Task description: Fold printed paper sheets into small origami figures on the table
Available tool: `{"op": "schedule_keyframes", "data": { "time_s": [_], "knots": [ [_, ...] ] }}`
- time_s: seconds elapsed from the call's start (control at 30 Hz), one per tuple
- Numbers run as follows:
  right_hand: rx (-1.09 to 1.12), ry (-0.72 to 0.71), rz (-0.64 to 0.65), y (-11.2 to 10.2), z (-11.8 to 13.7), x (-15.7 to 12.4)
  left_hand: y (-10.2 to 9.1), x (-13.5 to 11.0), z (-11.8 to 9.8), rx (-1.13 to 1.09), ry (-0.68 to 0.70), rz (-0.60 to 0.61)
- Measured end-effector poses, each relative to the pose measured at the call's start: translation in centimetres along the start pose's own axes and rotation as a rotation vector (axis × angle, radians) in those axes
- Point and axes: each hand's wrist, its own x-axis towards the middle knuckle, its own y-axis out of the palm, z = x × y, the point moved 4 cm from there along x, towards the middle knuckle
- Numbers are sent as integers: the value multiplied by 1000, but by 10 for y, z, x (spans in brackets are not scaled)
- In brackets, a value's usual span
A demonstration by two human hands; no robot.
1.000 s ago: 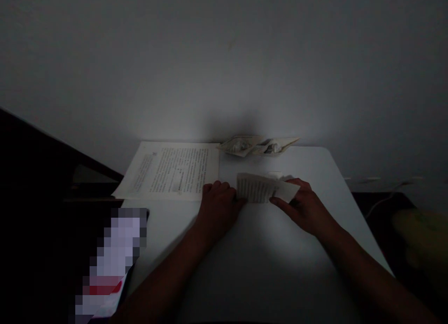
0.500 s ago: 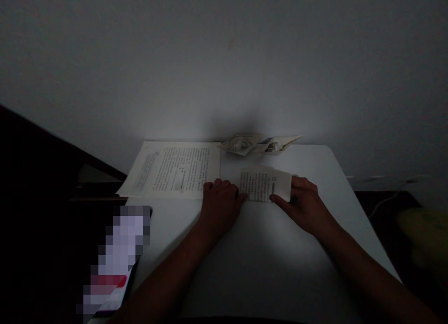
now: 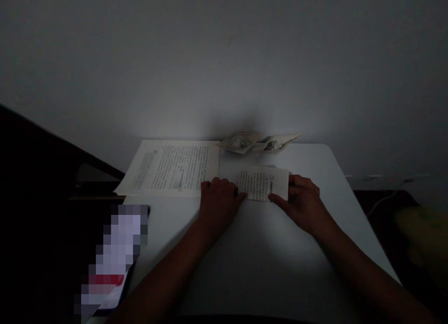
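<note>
A small folded sheet of printed paper (image 3: pixel 261 183) lies in front of me on the white table. My right hand (image 3: pixel 303 202) grips its right edge, thumb on the near face and fingers behind. At the near left corner, the thumb of my left hand (image 3: pixel 220 203) presses the paper, its other fingers curled beside the large printed sheets. What lies under the left fingers is hidden. Beyond the folded paper, against the wall, stand a folded paper boat (image 3: pixel 241 143) and a second paper boat (image 3: pixel 278 142), side by side.
Large printed sheets (image 3: pixel 168 168) lie flat at the table's back left. A lit phone (image 3: pixel 114 254), its screen blurred out, is at the left edge of the white table (image 3: pixel 315 158). The grey wall (image 3: pixel 224 58) closes off the back. Something yellowish (image 3: pixel 423 242) shows dimly at the right.
Both hands keep their places on the folded paper, which tilts very slightly. The whole view has shifted a little.
</note>
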Motion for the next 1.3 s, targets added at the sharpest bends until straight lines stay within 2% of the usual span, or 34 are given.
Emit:
{"op": "schedule_keyframes", "data": {
  "time_s": [0.23, 0.37, 0.43, 0.47, 0.53, 0.63, 0.83, 1.3],
  "knots": [
    [-30, 7, -41, 1, -4, -1, 0, -1, 1, 16, 1, -10],
    [-129, -14, -194, -14, 6, -2, 1, -3, -2, 43, 19, -15],
    [-152, -91, -262, -22, 20, -4, 0, -3, -4, 46, 29, -19],
    [-144, -153, -248, -24, 30, -6, 0, -4, -4, 47, 33, -18],
    [-94, -301, -127, -19, 49, -10, 0, -4, -5, 54, 37, -10],
    [-70, -409, -18, -9, 69, -15, 0, -4, -5, 71, 36, 8],
    [-145, -437, 94, 7, 76, -16, 0, -3, -4, 64, 42, 8],
    [-291, -452, 104, 4, 79, -12, 1, -4, -3, 47, 41, -7]
  ]
}}
